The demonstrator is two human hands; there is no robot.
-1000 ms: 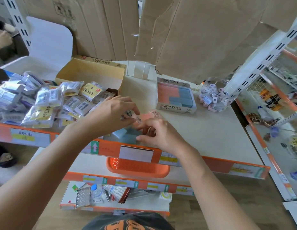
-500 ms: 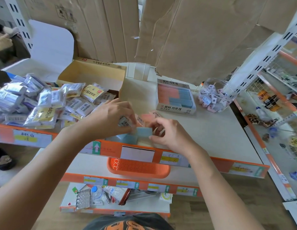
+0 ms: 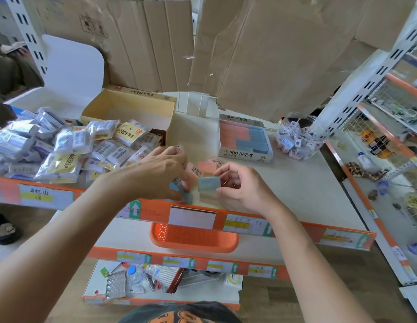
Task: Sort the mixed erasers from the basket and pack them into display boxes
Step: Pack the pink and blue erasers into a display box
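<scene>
Pinching a blue eraser [image 3: 209,183], long side level, the right hand [image 3: 246,186] sat nearer the display box [image 3: 243,155] ahead; grasp of the left hand [image 3: 156,176] unclear.

Two hands [image 3: 156,176] [image 3: 244,185], two boxes [image 3: 246,155] [image 3: 132,108] — one jar [image 3: 300,136], one basket [image 3: 193,248].

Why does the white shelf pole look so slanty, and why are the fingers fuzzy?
Head view: the wide-angle lens leans the white shelf pole near the edge; head view: the left hand looks smeared at its fingertips, probably motion blur, while the right hand pinching the blue eraser looks sharper.
</scene>
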